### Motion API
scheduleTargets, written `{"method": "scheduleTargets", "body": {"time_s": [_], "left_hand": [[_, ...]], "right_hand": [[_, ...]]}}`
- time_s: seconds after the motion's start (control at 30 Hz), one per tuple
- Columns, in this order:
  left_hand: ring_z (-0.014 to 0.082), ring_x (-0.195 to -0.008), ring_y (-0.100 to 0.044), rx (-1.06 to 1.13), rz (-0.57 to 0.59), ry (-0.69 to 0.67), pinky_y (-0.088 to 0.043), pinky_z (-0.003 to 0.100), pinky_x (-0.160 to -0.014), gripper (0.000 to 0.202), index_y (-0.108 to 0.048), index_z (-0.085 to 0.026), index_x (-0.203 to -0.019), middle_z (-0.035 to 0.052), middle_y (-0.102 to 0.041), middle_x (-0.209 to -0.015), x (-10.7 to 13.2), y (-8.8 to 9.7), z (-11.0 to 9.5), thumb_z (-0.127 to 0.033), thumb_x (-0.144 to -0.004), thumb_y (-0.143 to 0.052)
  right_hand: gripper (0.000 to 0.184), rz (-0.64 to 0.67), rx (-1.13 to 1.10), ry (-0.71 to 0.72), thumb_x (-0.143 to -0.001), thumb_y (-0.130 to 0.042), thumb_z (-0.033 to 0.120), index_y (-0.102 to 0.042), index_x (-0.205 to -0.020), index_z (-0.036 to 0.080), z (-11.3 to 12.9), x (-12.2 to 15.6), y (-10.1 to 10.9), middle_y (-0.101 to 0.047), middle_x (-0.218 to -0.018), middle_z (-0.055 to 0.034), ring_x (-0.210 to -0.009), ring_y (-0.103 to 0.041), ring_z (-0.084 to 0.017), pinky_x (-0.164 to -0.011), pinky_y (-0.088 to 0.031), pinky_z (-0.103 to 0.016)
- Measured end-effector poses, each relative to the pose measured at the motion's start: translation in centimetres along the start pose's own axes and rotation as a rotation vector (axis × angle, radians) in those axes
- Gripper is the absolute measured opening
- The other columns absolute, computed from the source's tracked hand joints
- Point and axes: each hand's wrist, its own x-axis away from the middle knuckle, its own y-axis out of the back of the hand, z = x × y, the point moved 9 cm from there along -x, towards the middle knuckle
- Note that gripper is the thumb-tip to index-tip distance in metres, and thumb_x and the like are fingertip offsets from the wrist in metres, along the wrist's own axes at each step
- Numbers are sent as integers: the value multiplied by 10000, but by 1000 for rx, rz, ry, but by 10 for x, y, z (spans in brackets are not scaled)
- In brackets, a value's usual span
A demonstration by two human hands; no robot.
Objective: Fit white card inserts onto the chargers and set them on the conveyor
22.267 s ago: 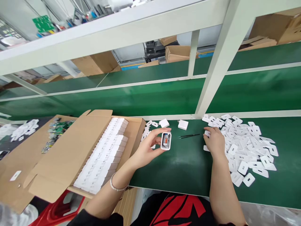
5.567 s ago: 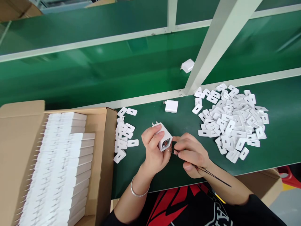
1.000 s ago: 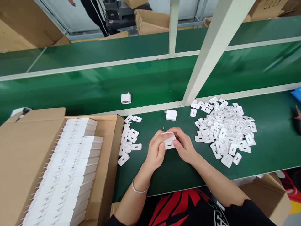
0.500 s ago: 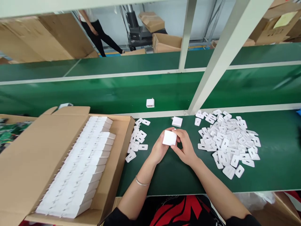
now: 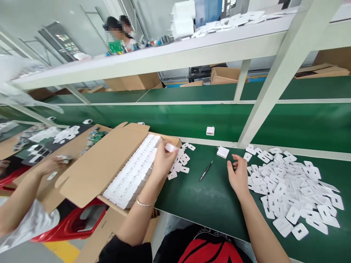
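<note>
My left hand is closed on a white charger housing, above the right side of an open cardboard box. Rows of white housings fill much of that box. My right hand hovers over the green table with its fingers apart and nothing in them. It is nearest the big heap of white slotted plates. Between my hands lies a black pen. A white charger with a plug rests just beyond my right hand. A smaller group of white plates lies beside the box.
Another white charger sits by the green back panel. A slanted post rises behind the heap, and a shelf runs overhead. At left, a co-worker's hand holds a small item beside green circuit boards. People stand beyond the shelf.
My left hand has moved left to the box with the housing, and my right hand has let go and opened. The pen now shows on the table. The view has swung left and up.
</note>
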Motion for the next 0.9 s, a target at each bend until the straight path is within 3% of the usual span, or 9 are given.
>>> {"method": "scheduleTargets", "body": {"time_s": [0.1, 0.27, 0.4, 0.53, 0.77, 0.83, 0.9], "left_hand": [[278, -1049, -652, -495, -4, -7, -529, 399, -935, 325, -629, -206, -1262, 126, -643, -1217, -26, 26, 18, -373, -985, -599], [397, -1170, -557, -723, 57, -10, -445, 480, -1000, 299, -712, -161, -1179, 197, -608, -1176, -52, 18, 44, -342, -972, -594], [417, -1198, -509, -820, 93, -30, -411, 491, -1009, 391, -708, -144, -1238, 227, -588, -1205, -60, 4, 57, -416, -1017, -534], [411, -1231, -489, -881, 128, -38, -389, 489, -1043, 400, -714, -165, -1273, 223, -585, -1242, -60, -3, 70, -421, -1009, -555], [436, -1319, -459, -950, 74, 83, -384, 540, -1077, 419, -750, -203, -1293, 235, -516, -1439, -50, 9, 94, -431, -1015, -536], [450, -1327, -469, -948, 64, 115, -394, 564, -1073, 431, -751, -208, -1312, 243, -509, -1469, -52, 13, 91, -436, -1021, -528], [468, -1355, -459, -946, 44, 117, -392, 584, -1081, 459, -730, -195, -1356, 262, -467, -1528, -57, 14, 76, -432, -1037, -499]], "right_hand": [[433, 65, 51, 22, -994, -524, 476, -623, -1295, 181, 0, 1, -7, -574, -1233, -177, -950, -610, -278, -851, -563, -478], [383, -27, 357, 103, -968, -514, 376, -672, -1235, 151, -1, 1, 1, -577, -1286, -240, -1256, -539, -430, -1036, -476, -630], [480, -104, 576, 67, -968, -507, 337, -640, -1349, 78, -17, -5, 17, -514, -1475, -311, -1448, -421, -488, -1135, -395, -675], [564, -28, 687, 5, -955, -535, 327, -594, -1424, 21, -36, -8, 17, -511, -1520, -345, -1451, -451, -486, -1180, -355, -661], [415, 74, 706, 106, -974, -532, 289, -684, -1323, 124, -24, 0, -3, -664, -1388, -225, -1363, -530, -403, -1199, -327, -600], [323, 66, 694, 126, -973, -555, 286, -716, -1216, 148, -20, 1, -3, -694, -1297, -200, -1296, -554, -389, -1175, -339, -582], [264, 44, 684, 128, -969, -592, 293, -719, -1158, 158, -17, 0, -2, -699, -1243, -192, -1244, -562, -380, -1124, -368, -551]]}}
